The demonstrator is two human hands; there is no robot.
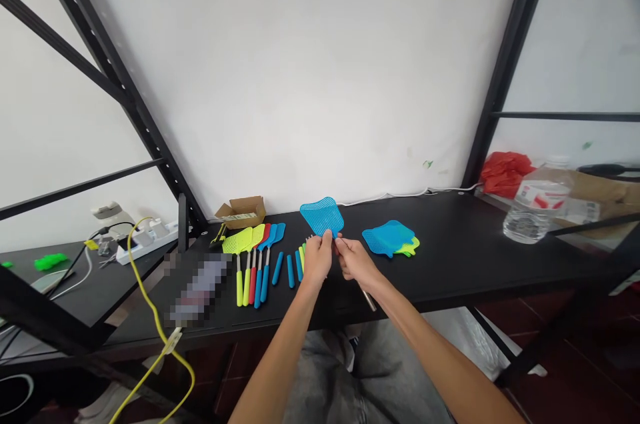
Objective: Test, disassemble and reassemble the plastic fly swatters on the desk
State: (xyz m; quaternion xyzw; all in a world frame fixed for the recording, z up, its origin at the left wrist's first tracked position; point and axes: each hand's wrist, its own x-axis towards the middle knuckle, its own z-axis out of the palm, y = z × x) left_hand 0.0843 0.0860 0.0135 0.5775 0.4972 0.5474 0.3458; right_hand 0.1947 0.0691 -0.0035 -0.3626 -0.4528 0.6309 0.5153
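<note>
A blue perforated fly swatter head (321, 216) is held up above the black table, its neck between my two hands. My left hand (319, 259) is closed, its thumb pressed on the base of the head. Touching it at the neck, my right hand (355, 261) is closed round a metal rod (369, 299), whose lower end sticks out below the palm. Loose blue handles (291, 271) lie left of my hands, beside whole swatters with green, red and blue handles (253, 286). Right of my hands is a pile of blue swatter heads (390, 237) over a yellow-green head (411, 248).
A small cardboard box (245, 212) stands by the wall. Black metal posts (505, 71) rise at both sides. A water bottle (536, 204) and red plastic bag (507, 173) are at right. At left are a power strip (153, 241) and yellow cable (150, 301).
</note>
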